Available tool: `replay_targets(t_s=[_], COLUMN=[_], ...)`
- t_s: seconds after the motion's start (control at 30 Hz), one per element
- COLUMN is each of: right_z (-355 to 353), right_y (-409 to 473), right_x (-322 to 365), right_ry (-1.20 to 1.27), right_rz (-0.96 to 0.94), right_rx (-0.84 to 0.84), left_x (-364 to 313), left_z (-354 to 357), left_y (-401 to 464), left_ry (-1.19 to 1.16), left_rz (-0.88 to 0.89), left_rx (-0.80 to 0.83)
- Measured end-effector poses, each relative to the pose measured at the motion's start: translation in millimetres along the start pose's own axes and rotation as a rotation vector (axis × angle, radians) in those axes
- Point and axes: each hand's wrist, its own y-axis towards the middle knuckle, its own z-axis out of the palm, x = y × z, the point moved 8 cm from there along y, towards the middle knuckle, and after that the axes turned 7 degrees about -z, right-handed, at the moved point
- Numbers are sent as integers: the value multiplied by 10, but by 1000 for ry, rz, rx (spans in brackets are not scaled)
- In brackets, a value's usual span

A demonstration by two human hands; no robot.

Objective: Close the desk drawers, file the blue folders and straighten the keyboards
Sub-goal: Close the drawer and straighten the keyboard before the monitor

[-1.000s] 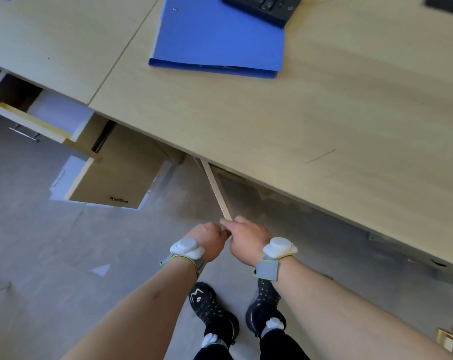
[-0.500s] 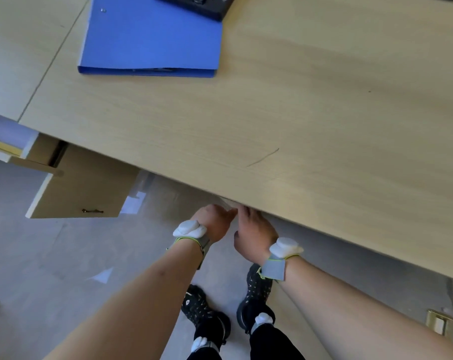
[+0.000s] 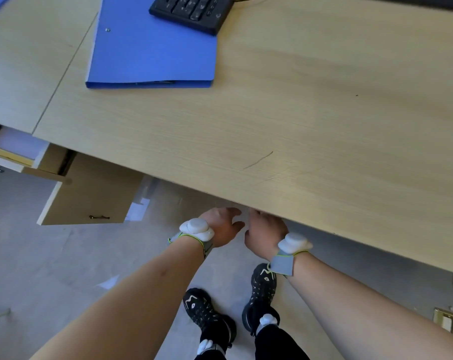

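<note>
Far left: drawer (image 3: 14, 152) pulled out; beside it a cabinet door (image 3: 90, 196) hangs open. Blue folder (image 3: 152, 48) lies flat on worktop (image 3: 324, 126), keyboard (image 3: 191, 9) corner resting on its far edge. Left hand (image 3: 220, 224) and right hand (image 3: 265, 233) reach under the worktop's front edge, fingers hidden, so grip state: cannot tell.
</note>
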Motion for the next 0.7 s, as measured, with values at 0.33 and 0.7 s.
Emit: replay_targets(t_s=[0.33, 0.7], right_z=[-213, -1574], right_y=[-221, -983], right_x=[486, 911], right_ry=[156, -48], right_rz=[-38, -183], right_rx=[117, 220], left_x=[236, -55], left_z=[-287, -1062], left_y=[-596, -1740], left_ry=[142, 267], left_rz=[28, 93], left_rx=[-38, -138])
